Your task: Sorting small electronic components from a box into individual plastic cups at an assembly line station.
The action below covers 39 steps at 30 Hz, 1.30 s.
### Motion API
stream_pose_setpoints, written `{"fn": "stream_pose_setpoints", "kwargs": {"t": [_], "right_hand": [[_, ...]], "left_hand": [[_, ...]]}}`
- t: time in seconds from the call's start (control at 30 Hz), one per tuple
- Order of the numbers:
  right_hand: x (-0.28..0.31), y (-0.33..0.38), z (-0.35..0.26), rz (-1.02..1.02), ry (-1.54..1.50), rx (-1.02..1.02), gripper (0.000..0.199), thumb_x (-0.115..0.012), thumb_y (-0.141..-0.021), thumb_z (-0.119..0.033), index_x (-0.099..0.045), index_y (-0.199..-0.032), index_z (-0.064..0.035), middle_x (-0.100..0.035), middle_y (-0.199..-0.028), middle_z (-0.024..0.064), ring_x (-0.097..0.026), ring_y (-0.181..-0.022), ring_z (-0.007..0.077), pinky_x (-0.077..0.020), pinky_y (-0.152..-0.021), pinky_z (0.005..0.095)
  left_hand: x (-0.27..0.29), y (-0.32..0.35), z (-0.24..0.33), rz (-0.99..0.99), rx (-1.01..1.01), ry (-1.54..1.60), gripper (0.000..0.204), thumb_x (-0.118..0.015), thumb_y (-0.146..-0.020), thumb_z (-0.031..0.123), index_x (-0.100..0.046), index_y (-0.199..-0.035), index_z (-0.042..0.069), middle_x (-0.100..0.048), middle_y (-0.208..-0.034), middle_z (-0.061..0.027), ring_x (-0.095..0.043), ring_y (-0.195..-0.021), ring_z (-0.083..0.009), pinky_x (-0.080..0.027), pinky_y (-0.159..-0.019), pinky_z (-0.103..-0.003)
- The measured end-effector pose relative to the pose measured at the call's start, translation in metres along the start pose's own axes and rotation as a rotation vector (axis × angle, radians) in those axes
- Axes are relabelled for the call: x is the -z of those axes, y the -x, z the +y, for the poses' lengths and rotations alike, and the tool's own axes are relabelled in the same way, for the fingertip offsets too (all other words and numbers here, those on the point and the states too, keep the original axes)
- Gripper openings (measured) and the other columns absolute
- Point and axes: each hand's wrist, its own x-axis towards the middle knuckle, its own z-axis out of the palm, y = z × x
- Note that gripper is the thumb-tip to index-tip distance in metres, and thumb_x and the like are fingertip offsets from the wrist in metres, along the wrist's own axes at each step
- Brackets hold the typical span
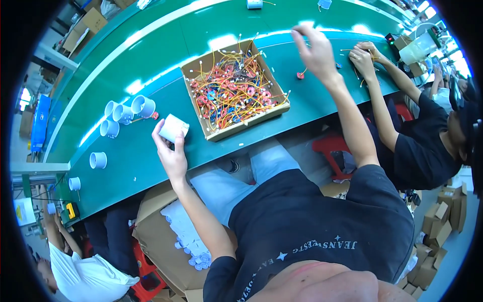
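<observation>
White cup-shaped housing (174,127), one: located over the near side of the green desk (151,173), left of the parts box; tilted; contact with the desk cannot be told.

Left grip (172,157): grasping that housing, thumb on one side, fingers on the other.

Right grip (316,53): raised over the desk, right of the parts box, fingers bent; whether it holds anything cannot be told. Red wired part (300,76), one, just beside it in the picture.

Parts box (249,121), shallow cardboard: filled with a tangle of red and blue parts (231,90) on mostly yellow and orange wires.

Loose housings, left of the held one: a cluster of four, the largest-looking (144,106) with a red part (155,116) just beside it; two more farther left, a nearer (98,160) and a farther (74,183).

Across the desk, upper edge of view: one white housing (254,4), one pale blue piece (324,4).

Right neighbour: a co-worker in dark clothing, both hands (367,59) together at wires on the desk.

Left neighbour: a co-worker in a white shirt (85,272).

Beside the wearer, below desk level: large carton (153,236) containing pale blue and white pieces (188,236); red stool (332,146).
</observation>
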Motion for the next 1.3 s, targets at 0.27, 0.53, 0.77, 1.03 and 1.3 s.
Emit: {"fn": "stream_pose_setpoints", "kwargs": {"t": [0.27, 0.53, 0.77, 1.03, 1.3], "right_hand": [[0.000, 0.050, 0.098, -0.347, 0.569, -0.115, 0.026, -0.058, -0.092, -0.029, -0.060, -0.108, -0.0091, -0.061, -0.112, 0.0137, -0.054, -0.105, 0.0313, -0.0477, -0.080, 0.0387], [-0.001, 0.060, 0.127, -0.259, 0.325, -0.099, 0.021, -0.057, -0.093, -0.027, -0.056, -0.096, -0.0064, -0.060, -0.089, 0.0122, -0.057, -0.080, 0.0268, -0.0456, -0.066, 0.0411], [0.013, 0.025, 0.105, -0.003, -0.075, -0.331, 0.021, -0.054, -0.096, -0.021, -0.055, -0.086, -0.0033, -0.051, -0.063, 0.0054, -0.049, -0.055, 0.0130, -0.0392, -0.051, 0.0300], [0.008, -0.046, -0.070, -0.111, -0.501, -0.017, 0.021, -0.060, -0.092, -0.019, -0.056, -0.086, 0.0003, -0.053, -0.064, 0.0068, -0.050, -0.058, 0.0111, -0.0390, -0.051, 0.0266], [-0.032, -0.034, -0.055, -0.170, -0.193, 0.093, 0.023, -0.060, -0.092, -0.023, -0.059, -0.097, -0.0009, -0.063, -0.085, 0.0131, -0.061, -0.074, 0.0284, -0.0471, -0.065, 0.0346]], "left_hand": [[0.004, -0.007, 0.001, 0.000, -0.006, -0.015, 0.053, -0.062, -0.089, 0.023, -0.040, -0.133, 0.003, -0.054, -0.116, -0.0144, -0.055, -0.103, -0.0212, -0.045, -0.089, -0.034], [-0.002, -0.006, 0.001, 0.003, -0.003, -0.017, 0.053, -0.062, -0.089, 0.023, -0.041, -0.133, 0.003, -0.054, -0.117, -0.0144, -0.055, -0.104, -0.0210, -0.044, -0.089, -0.034], [0.001, -0.007, 0.000, 0.017, -0.009, -0.030, 0.054, -0.063, -0.088, 0.023, -0.041, -0.133, 0.003, -0.054, -0.115, -0.0144, -0.056, -0.102, -0.0212, -0.045, -0.088, -0.034], [0.007, -0.009, -0.003, 0.027, -0.044, 0.008, 0.058, -0.067, -0.085, 0.024, -0.040, -0.131, 0.004, -0.059, -0.107, -0.0138, -0.059, -0.097, -0.0208, -0.048, -0.084, -0.035], [0.004, -0.001, 0.007, 0.062, -0.010, -0.088, 0.061, -0.070, -0.082, 0.030, -0.039, -0.130, 0.007, -0.063, -0.101, -0.0210, -0.066, -0.089, -0.0296, -0.052, -0.075, -0.038]]}}
